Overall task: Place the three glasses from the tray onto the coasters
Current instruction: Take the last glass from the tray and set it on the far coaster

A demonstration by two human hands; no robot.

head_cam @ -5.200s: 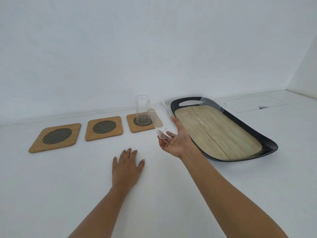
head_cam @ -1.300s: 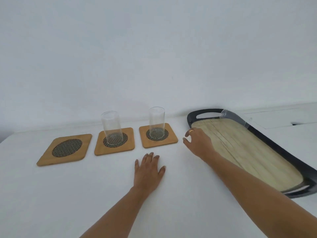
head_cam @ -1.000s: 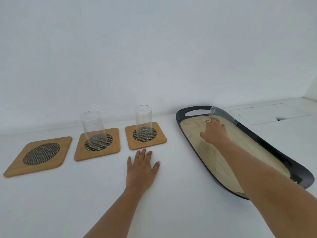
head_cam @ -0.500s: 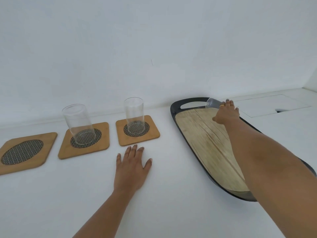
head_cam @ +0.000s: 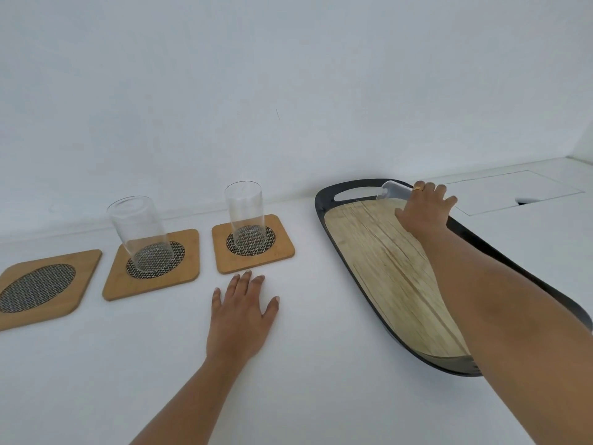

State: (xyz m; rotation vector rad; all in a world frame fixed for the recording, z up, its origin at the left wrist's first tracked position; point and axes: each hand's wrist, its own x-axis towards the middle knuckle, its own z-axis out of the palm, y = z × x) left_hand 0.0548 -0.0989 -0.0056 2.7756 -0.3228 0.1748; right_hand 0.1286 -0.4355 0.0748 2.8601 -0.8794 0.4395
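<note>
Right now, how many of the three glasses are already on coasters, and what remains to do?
Two are done: one glass stands on the right coaster, another glass on the middle coaster. In hand: the right hand reaches the last glass, lying on the tray. Left: set it on the bare left coaster. The left hand rests flat.

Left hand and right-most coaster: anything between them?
No. Head view shows only bare white table between left hand and the right-most coaster.

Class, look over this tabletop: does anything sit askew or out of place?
Yes. The third glass lies on its side at the tray's far end, under the right hand, while two glasses stand upright on coasters. The leftmost coaster has no glass.
</note>
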